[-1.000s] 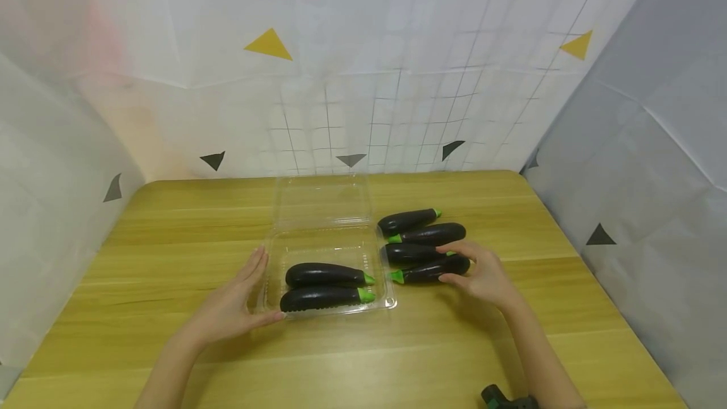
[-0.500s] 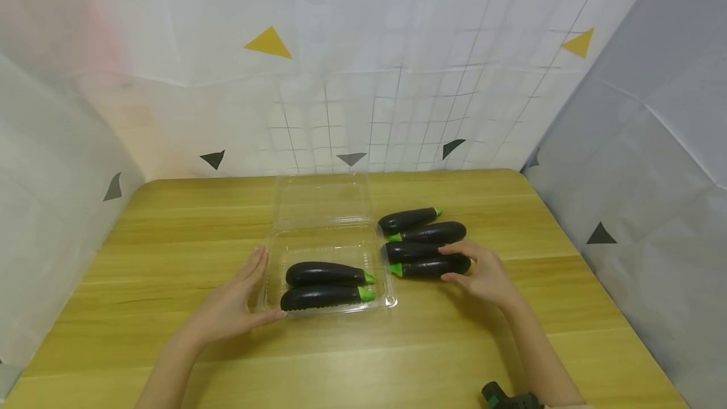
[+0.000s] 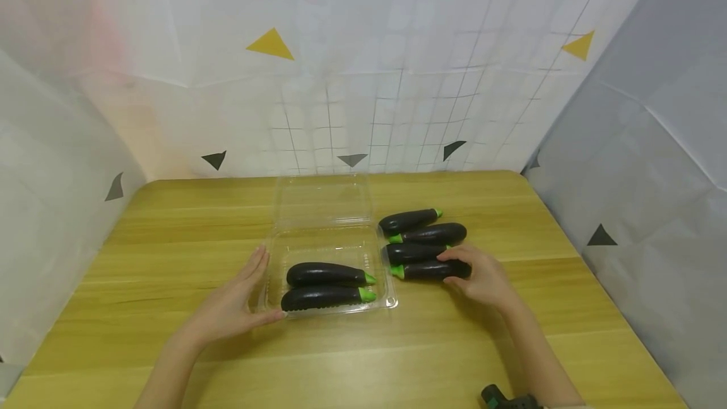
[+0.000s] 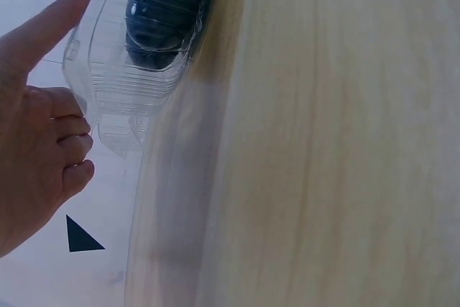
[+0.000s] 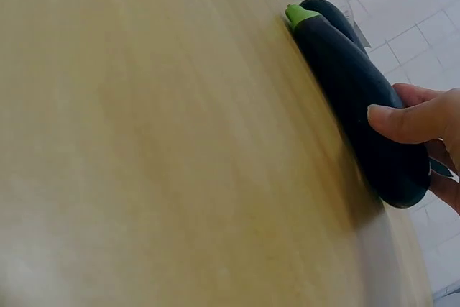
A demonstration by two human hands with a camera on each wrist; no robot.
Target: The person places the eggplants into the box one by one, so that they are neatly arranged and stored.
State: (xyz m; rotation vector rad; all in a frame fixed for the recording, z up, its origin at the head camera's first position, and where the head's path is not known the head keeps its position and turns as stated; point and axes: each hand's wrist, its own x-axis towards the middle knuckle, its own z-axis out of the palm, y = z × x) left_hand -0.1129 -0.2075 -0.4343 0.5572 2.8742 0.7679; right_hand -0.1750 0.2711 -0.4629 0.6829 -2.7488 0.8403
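Observation:
A clear plastic clamshell box (image 3: 318, 237) lies with its lid back, two eggplants (image 3: 324, 297) side by side in its front half. My left hand (image 3: 233, 305) touches the box's left front corner, thumb along the front edge and fingers at the left side. In the left wrist view the thumb (image 4: 50, 26) lies straight against the clear wall. To the right of the box, my right hand (image 3: 479, 276) holds the blunt end of the front loose eggplant (image 3: 426, 270). The right wrist view shows the thumb on the near side of that eggplant (image 5: 359, 98), fingertips partly hidden behind it.
Behind the held eggplant lie several more: one close behind (image 3: 414, 252), one with its stem leftward (image 3: 434, 233), and the rearmost (image 3: 406, 221). A dark device (image 3: 508, 399) sits by the right forearm. White sheeted walls (image 3: 363, 81) enclose the wooden table (image 3: 341, 365).
The front loose eggplant has turned slightly and lies straighter. My right thumb and fingers have drawn in on its blunt end. The left hand and box look unmoved.

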